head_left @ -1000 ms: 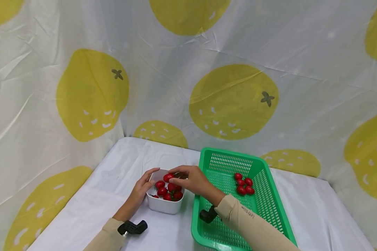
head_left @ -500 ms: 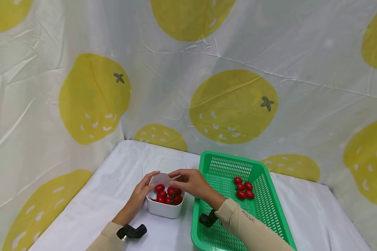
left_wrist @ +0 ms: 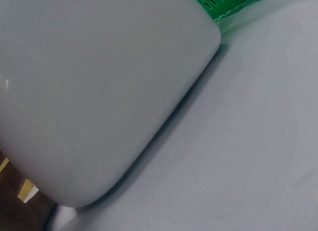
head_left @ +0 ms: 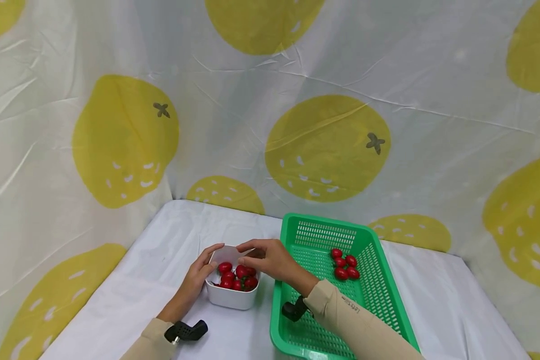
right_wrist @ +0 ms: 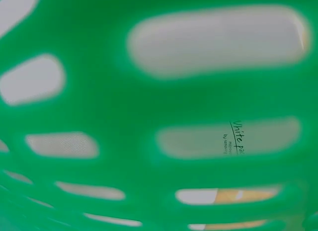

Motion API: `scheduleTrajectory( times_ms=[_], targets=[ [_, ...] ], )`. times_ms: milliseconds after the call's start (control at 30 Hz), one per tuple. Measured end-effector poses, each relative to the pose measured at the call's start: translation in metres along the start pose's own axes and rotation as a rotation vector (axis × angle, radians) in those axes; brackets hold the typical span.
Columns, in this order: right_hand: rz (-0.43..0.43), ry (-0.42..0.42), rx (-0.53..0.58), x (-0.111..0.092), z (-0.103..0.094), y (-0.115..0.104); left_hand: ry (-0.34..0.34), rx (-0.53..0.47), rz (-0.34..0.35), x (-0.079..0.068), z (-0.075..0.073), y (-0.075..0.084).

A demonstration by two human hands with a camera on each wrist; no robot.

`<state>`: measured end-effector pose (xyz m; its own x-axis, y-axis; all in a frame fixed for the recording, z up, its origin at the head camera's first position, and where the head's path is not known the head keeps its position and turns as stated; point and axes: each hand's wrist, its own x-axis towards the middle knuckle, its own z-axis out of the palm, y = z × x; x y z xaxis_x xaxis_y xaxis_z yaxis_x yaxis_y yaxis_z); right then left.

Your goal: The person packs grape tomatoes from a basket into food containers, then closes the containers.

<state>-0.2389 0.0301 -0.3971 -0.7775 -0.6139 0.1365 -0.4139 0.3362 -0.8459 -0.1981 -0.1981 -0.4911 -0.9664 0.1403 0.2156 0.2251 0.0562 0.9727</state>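
Nearest are two beige sleeves, each with a black wrist device; the right one's device [head_left: 294, 310] hangs over the left part of a green perforated plastic basket [head_left: 276, 310]. Farther in, the left hand [head_left: 195, 281] grips the left side of a square white plastic box [head_left: 230, 300], thumb over its rim. The box stands on a white cloth-covered worktop [head_left: 245, 335], near the basket, and holds a cluster of small glossy red oval tomatoes [head_left: 237, 285]. The right hand [head_left: 272, 257] curves over the box's right side; whether its grip is released or pinching the rim I cannot tell. Five more red tomatoes [head_left: 341, 273] lie in the basket's far right part. Behind hangs a lemon-printed curtain [head_left: 225, 125].

An uneven pull by the hands could tip the box and roll tomatoes out; the low right wrist device could snag the basket's edge and drag it.
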Motion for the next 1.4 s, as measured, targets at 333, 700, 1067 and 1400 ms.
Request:
scheduleTrajectory(
  times_ms=[333, 700, 1067, 1400],
  targets=[
    [-0.053, -0.005, 0.038, -0.003, -0.002, 0.008, -0.003, 0.022, 0.022, -0.005, 0.005, 0.000],
    [-0.077, 0.048, 0.051, -0.015, -0.029, -0.001, -0.013, 0.012, 0.042, -0.001, 0.011, 0.000],
    [-0.061, 0.115, 0.010, -0.041, -0.072, -0.006, 0.015, 0.012, 0.060, 0.001, 0.001, 0.007],
    [-0.066, 0.188, -0.038, -0.075, -0.106, -0.001, 0.020, 0.053, 0.045, 0.000, 0.005, 0.015]
  ],
)
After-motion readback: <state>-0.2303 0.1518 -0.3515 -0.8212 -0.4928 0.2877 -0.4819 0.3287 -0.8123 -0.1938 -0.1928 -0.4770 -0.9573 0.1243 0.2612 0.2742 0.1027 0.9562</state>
